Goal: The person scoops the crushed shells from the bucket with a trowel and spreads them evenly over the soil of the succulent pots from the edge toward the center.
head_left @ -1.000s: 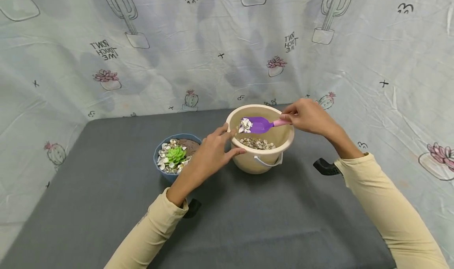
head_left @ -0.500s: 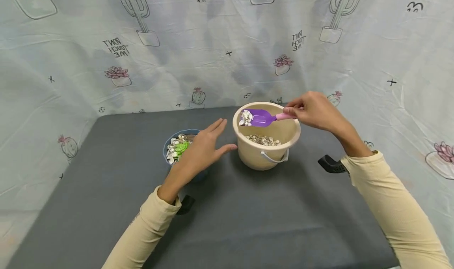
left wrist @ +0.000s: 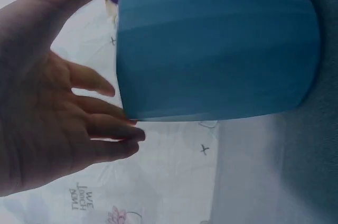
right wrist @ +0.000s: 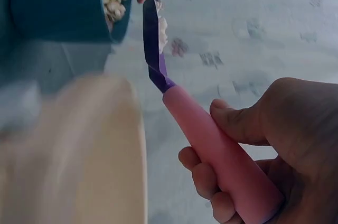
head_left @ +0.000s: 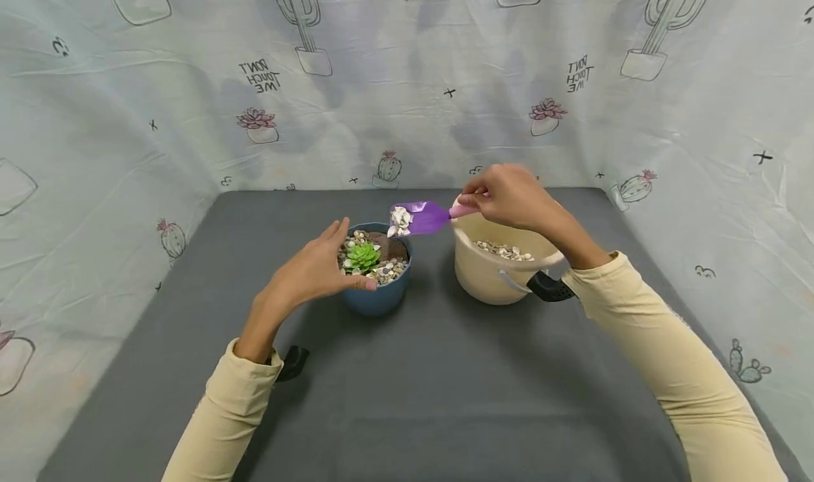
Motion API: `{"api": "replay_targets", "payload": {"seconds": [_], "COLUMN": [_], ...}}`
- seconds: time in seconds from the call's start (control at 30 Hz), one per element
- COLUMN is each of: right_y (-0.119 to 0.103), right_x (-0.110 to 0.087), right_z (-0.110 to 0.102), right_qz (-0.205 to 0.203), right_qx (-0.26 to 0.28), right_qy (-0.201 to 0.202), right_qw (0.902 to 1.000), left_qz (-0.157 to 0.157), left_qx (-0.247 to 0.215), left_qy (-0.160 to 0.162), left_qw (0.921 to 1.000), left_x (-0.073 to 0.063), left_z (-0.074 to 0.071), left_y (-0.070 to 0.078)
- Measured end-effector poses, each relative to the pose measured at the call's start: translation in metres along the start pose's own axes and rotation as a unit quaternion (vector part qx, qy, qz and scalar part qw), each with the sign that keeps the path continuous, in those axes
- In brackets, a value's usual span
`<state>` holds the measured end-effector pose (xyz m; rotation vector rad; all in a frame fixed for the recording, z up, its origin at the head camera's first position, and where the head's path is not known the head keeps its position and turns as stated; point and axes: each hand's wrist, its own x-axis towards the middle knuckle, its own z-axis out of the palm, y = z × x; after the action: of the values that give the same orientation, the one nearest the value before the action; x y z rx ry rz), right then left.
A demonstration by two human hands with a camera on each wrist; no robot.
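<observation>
My right hand [head_left: 509, 196] grips the pink handle [right wrist: 211, 150] of a small purple shovel [head_left: 427, 218]. White shells [head_left: 400, 220] lie on its blade, which is held level beside the rim of a blue flowerpot [head_left: 376, 300]. Inside that pot are a green succulent [head_left: 364, 256], pale shells or pebbles and a patch of brown soil [head_left: 384, 245]. At the pot's left rim is my left hand [head_left: 313, 266], thumb and fingers spread apart. In the left wrist view its fingertips are close to the pot; whether they touch it I cannot tell.
A cream bucket [head_left: 486, 280] with shells [head_left: 505, 250] at its bottom stands right of the pot, beneath my right forearm. Grey cloth [head_left: 407, 376] covers the table. Behind hangs a printed cactus curtain [head_left: 420, 136].
The loaded shovel has moved left, from over the bucket to near the pot's rim. My left hand has left the bucket's rim and come to the pot's left side. The head view has shifted.
</observation>
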<state>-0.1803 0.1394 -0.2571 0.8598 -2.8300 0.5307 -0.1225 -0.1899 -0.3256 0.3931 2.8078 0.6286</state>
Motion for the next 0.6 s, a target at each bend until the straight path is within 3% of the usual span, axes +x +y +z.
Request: {"api": "replay_targets", "payload": {"seconds": [0.1, 0.3, 0.47, 0.6], "right_y": [-0.011, -0.033, -0.048, -0.056], "right_x": [0.012, 0.029, 0.029, 0.025], "right_z": [0.008, 0.020, 0.023, 0.025], "right_qz": [-0.003, -0.004, -0.030, -0.071], "right_qx": [-0.008, -0.045, -0.110, -0.165], "right_qy": [-0.018, -0.048, -0.011, 0.037], "right_qw": [0.9998, 0.9978, 0.9934, 0.9830], "left_qz": [0.009, 0.002, -0.007, -0.015], "left_qx": [0.001, -0.005, -0.011, -0.005], "left_qy": [-0.020, -0.018, -0.012, -0.005], "left_qw": [0.9998, 0.9998, 0.9999, 0.9999], "left_x": [0.002, 0.000, -0.002, -0.005], "left_z": [0.004, 0.008, 0.009, 0.008], "left_y": [0.000, 0.001, 0.000, -0.002]}}
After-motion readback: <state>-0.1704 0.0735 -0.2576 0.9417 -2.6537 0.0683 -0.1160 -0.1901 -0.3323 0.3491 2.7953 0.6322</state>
